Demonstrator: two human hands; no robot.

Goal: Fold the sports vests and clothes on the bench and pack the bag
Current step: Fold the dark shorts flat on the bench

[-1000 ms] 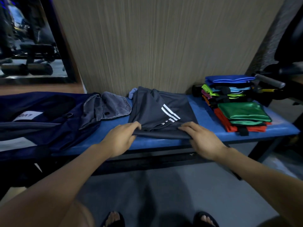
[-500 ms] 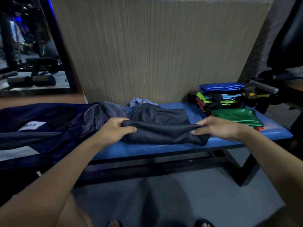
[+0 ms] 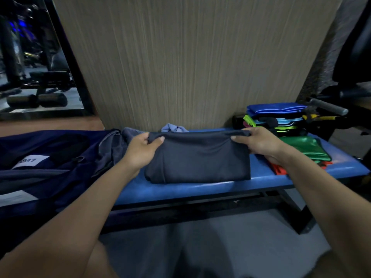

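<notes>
The fingers (image 3: 155,140) of the left hand (image 3: 140,153) are curled over the far left corner of a dark grey, soft-knit folded garment (image 3: 200,157), thumb on top and the cloth pinched between; the fingers (image 3: 240,137) of the right hand (image 3: 261,145) pinch the far right corner in the same way, so each hand has hold of one end of the doubled far edge. The garment lies across the blue padded tabletop (image 3: 180,189) with its long axis running left to right, the far edge raised slightly off the padding between the two grips and the near fold resting flat close to the near rim. Both hands sit at the far side of the cloth, so the bulk of it lies toward the person from the fingertips. The open navy blue fabric bag (image 3: 40,157) lies on the left end of the bench, just beside the left hand, with a crumpled grey cloth (image 3: 112,145) between bag and garment; the left hand is plainly the nearer one to it. A stack of folded bright vests, blue on top with green and red below (image 3: 281,121), stands at the right end, just behind the right hand. Judging from this, either the far edge gets laid down to finish the fold, or the bundle travels leftward along its own long axis into the bag.
</notes>
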